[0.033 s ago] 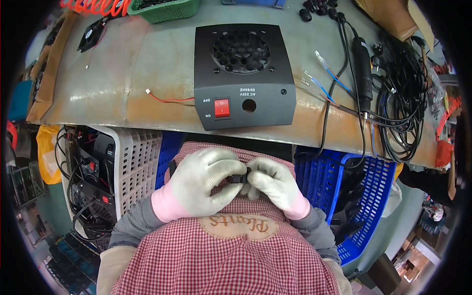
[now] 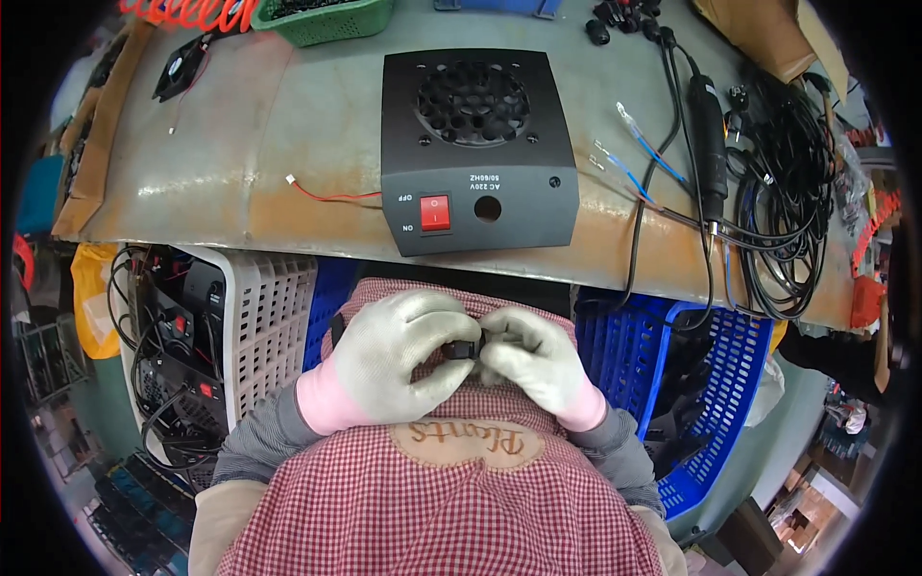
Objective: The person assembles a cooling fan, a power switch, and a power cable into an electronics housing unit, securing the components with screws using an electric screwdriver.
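Small black part, wearer's side of black case.
Left hand: fingers narrow, pinching it. Right hand: grip unclear, covering more than earlier.

My white-gloved fingers partly conceal the small black blocky part; its full shape is indeterminable. View's upper edge cuts off the green plastic basket.
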The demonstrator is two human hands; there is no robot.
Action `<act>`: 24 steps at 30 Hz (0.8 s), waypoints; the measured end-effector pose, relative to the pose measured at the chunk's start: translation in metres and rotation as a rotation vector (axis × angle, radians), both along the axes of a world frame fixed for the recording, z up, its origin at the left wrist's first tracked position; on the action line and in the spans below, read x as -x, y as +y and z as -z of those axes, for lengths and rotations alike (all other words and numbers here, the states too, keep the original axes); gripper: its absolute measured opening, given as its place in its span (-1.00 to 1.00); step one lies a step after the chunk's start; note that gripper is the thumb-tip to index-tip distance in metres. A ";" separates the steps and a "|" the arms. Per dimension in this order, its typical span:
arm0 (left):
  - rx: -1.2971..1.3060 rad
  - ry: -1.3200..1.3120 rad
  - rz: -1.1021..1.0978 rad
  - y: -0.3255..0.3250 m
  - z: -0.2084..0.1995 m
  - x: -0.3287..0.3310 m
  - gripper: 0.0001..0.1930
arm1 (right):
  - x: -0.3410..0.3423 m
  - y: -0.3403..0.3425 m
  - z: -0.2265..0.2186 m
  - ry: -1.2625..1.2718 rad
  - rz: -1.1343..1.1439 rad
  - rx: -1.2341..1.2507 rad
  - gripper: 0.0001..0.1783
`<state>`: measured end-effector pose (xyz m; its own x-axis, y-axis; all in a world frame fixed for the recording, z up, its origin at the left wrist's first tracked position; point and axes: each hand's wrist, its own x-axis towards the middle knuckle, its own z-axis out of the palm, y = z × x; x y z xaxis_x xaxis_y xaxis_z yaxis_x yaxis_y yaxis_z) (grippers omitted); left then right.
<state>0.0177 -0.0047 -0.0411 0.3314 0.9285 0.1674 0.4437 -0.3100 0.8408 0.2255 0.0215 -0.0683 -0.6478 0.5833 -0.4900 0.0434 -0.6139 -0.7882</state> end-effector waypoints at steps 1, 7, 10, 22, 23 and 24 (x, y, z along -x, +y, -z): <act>0.018 -0.013 -0.016 -0.001 0.000 0.000 -0.71 | -0.001 0.002 0.000 0.000 -0.003 -0.003 -0.55; 0.143 -0.135 -0.033 -0.002 0.001 0.000 -0.71 | -0.006 0.014 0.003 -0.088 -0.082 -1.280 -0.57; 0.136 -0.146 -0.068 -0.002 0.001 -0.003 -0.70 | -0.006 0.013 0.008 -0.054 -0.037 -1.255 -0.47; -0.032 -0.043 -0.015 0.001 0.003 -0.001 -0.71 | -0.001 0.005 -0.007 -0.054 0.050 -0.102 -0.66; -0.032 -0.043 -0.014 0.001 0.002 0.000 -0.71 | -0.001 0.007 -0.006 -0.054 0.051 -0.101 -0.66; 0.026 -0.088 -0.027 0.001 0.001 0.002 -0.71 | 0.000 0.011 -0.005 -0.101 0.026 -0.627 -0.66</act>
<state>0.0156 -0.0035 -0.0419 0.2915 0.9413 0.1703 0.3753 -0.2763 0.8848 0.2258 0.0327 -0.0628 -0.5981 0.7941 -0.1080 0.1275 -0.0388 -0.9911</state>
